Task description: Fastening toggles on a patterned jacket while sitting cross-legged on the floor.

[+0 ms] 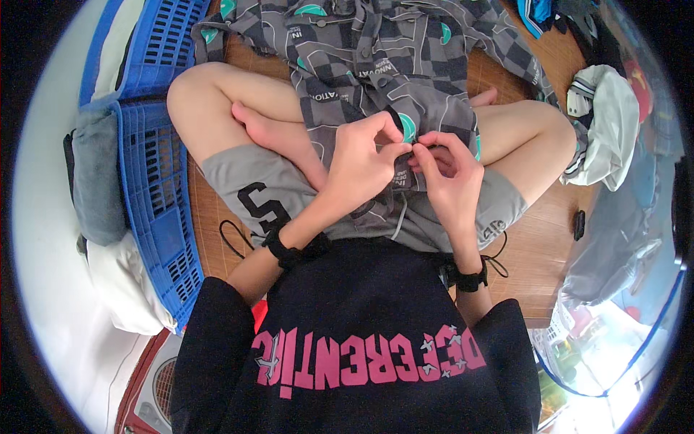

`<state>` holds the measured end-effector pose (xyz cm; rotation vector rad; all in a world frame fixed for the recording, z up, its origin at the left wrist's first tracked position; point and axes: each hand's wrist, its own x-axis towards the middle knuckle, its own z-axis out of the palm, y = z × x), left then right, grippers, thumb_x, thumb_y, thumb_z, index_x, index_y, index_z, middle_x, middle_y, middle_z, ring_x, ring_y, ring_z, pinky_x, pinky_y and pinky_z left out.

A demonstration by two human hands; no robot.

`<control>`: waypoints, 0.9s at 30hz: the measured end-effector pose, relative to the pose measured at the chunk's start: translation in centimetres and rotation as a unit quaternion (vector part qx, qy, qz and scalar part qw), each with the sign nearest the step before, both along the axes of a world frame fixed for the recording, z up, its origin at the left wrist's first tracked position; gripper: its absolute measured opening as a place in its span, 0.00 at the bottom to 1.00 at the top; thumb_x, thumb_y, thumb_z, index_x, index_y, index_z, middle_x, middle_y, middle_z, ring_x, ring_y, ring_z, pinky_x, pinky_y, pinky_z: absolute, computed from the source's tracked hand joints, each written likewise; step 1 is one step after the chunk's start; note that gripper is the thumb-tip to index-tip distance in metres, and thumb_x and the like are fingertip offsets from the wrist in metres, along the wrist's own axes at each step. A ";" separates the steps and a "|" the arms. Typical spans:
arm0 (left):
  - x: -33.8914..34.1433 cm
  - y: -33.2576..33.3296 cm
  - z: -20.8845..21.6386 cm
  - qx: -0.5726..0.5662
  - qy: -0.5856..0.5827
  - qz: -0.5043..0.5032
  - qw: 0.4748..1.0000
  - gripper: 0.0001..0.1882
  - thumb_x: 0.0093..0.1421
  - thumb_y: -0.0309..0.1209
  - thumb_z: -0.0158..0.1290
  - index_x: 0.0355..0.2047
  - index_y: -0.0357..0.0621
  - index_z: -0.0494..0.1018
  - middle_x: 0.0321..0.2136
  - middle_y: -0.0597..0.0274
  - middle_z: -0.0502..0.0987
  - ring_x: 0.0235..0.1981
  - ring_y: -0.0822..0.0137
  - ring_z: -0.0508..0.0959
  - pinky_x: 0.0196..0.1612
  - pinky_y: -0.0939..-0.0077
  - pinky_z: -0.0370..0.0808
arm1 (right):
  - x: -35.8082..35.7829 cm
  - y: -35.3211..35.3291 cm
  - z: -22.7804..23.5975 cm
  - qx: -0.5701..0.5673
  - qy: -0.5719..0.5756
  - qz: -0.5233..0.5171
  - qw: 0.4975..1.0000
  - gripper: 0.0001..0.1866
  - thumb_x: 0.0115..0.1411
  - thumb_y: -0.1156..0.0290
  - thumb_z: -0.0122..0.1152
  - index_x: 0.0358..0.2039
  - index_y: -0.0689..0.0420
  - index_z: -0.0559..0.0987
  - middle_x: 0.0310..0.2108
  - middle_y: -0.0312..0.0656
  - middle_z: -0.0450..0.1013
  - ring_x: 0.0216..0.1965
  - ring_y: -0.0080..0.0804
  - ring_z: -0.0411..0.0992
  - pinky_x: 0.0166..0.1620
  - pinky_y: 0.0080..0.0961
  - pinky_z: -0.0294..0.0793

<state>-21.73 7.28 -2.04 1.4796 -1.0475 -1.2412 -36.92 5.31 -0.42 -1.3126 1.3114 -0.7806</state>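
Note:
A dark grey checked shirt (pixel 332 79) with teal and white prints lies spread over my crossed legs and the wooden surface, its buttons running down the front. My left hand (pixel 366 155) pinches the shirt's front edge between thumb and forefinger. Close against it, my right hand (pixel 450 165) pinches the same edge, the two sets of fingertips nearly touching. What lies right between the fingertips, perhaps a button, is too small and covered to make out. Several dark buttons show higher up the front. Both wrists wear black bands.
Blue plastic baskets (pixel 155 181) with folded clothes, among them a grey roll (pixel 100 173), stand along the left. A white garment (pixel 603 123) and clear plastic bags (pixel 614 246) lie at the right. A small black object (pixel 579 225) rests on the wooden surface (pixel 538 267).

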 end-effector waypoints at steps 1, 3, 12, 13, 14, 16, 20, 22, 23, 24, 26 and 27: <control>0.0 -0.1 0.3 -0.013 -0.017 0.001 1.000 0.07 0.52 0.16 0.59 0.25 0.35 0.71 0.22 0.63 0.76 0.25 0.78 0.74 0.28 0.80 0.70 | -0.1 0.0 0.0 0.000 0.001 0.001 1.000 0.09 0.58 0.81 0.64 0.38 0.65 0.76 0.31 0.41 0.77 0.28 0.23 0.78 0.32 0.19 0.79; -0.1 -0.3 0.8 -0.031 -0.042 -0.005 0.999 0.07 0.52 0.17 0.59 0.25 0.35 0.71 0.21 0.61 0.76 0.24 0.76 0.75 0.28 0.78 0.70 | -0.3 -0.1 -0.1 0.026 -0.009 -0.002 1.000 0.10 0.57 0.81 0.65 0.39 0.65 0.76 0.31 0.41 0.77 0.29 0.23 0.78 0.31 0.18 0.79; 0.1 -0.1 0.2 -0.075 -0.047 -0.017 0.996 0.07 0.52 0.17 0.58 0.25 0.34 0.70 0.22 0.58 0.76 0.24 0.74 0.75 0.28 0.77 0.71 | -1.1 -0.9 -0.4 0.135 -0.083 0.016 0.987 0.10 0.58 0.77 0.65 0.40 0.66 0.77 0.31 0.42 0.78 0.29 0.24 0.78 0.28 0.17 0.78; 0.1 -0.1 0.1 -0.080 -0.041 -0.016 0.996 0.07 0.52 0.17 0.58 0.25 0.34 0.70 0.22 0.59 0.76 0.24 0.75 0.75 0.29 0.78 0.71 | -1.0 -0.9 -0.2 0.136 -0.083 0.016 0.987 0.10 0.58 0.77 0.65 0.40 0.66 0.77 0.31 0.42 0.78 0.29 0.24 0.78 0.28 0.17 0.78; 0.1 -0.1 0.1 -0.079 -0.040 -0.016 0.996 0.07 0.52 0.17 0.58 0.25 0.34 0.70 0.22 0.59 0.76 0.24 0.75 0.75 0.29 0.78 0.71 | -0.9 -0.9 0.0 0.129 -0.075 0.012 0.989 0.09 0.58 0.77 0.65 0.39 0.65 0.77 0.31 0.41 0.78 0.29 0.23 0.78 0.28 0.17 0.77; 0.3 -0.2 0.0 -0.060 0.005 -0.022 0.998 0.07 0.53 0.16 0.57 0.26 0.34 0.69 0.23 0.63 0.75 0.26 0.77 0.73 0.29 0.81 0.71 | -0.3 -0.6 0.7 0.122 -0.068 0.010 0.990 0.09 0.58 0.77 0.65 0.38 0.64 0.77 0.31 0.40 0.78 0.28 0.23 0.77 0.28 0.16 0.77; 0.8 -0.2 -0.9 -0.055 0.063 -0.031 0.996 0.07 0.54 0.15 0.57 0.26 0.35 0.68 0.24 0.66 0.73 0.29 0.80 0.71 0.30 0.83 0.70 | 0.5 0.1 1.0 -0.026 0.011 -0.006 1.000 0.08 0.57 0.78 0.65 0.35 0.62 0.75 0.30 0.38 0.75 0.27 0.22 0.75 0.29 0.18 0.74; 1.0 -0.3 -1.0 -0.047 0.022 -0.043 0.998 0.07 0.53 0.16 0.57 0.27 0.34 0.69 0.23 0.61 0.75 0.26 0.73 0.75 0.30 0.79 0.71 | 0.5 0.0 1.1 -0.113 0.070 0.024 0.991 0.09 0.56 0.79 0.65 0.36 0.62 0.74 0.29 0.38 0.74 0.26 0.23 0.74 0.29 0.19 0.74; 1.0 -0.4 -0.9 -0.050 0.024 -0.041 0.998 0.07 0.53 0.16 0.57 0.27 0.34 0.69 0.23 0.61 0.75 0.26 0.73 0.75 0.30 0.79 0.71 | 0.6 0.0 1.4 -0.118 0.104 0.047 0.986 0.09 0.56 0.80 0.64 0.37 0.62 0.74 0.29 0.41 0.74 0.26 0.27 0.75 0.29 0.23 0.74; 1.1 -0.4 -0.6 -0.082 -0.038 -0.064 0.994 0.07 0.52 0.16 0.57 0.27 0.34 0.69 0.24 0.57 0.75 0.26 0.66 0.77 0.30 0.75 0.71 | 0.5 0.0 1.6 -0.124 0.138 0.070 0.980 0.10 0.56 0.80 0.62 0.38 0.62 0.73 0.29 0.44 0.73 0.26 0.32 0.75 0.29 0.27 0.74; 1.2 -0.5 -0.1 -0.118 -0.101 -0.079 0.985 0.07 0.51 0.17 0.57 0.27 0.34 0.69 0.24 0.52 0.76 0.26 0.59 0.78 0.30 0.71 0.72 | 0.5 -0.1 2.0 -0.128 0.167 0.097 0.973 0.09 0.57 0.80 0.61 0.37 0.63 0.72 0.29 0.47 0.73 0.26 0.39 0.75 0.30 0.31 0.73; 1.2 -0.6 0.0 -0.129 -0.098 -0.081 0.984 0.07 0.50 0.18 0.57 0.27 0.33 0.69 0.24 0.49 0.75 0.26 0.54 0.78 0.30 0.68 0.72 | 0.4 -0.3 2.2 -0.128 0.196 0.120 0.965 0.08 0.57 0.79 0.61 0.37 0.63 0.72 0.29 0.50 0.73 0.26 0.46 0.74 0.30 0.35 0.73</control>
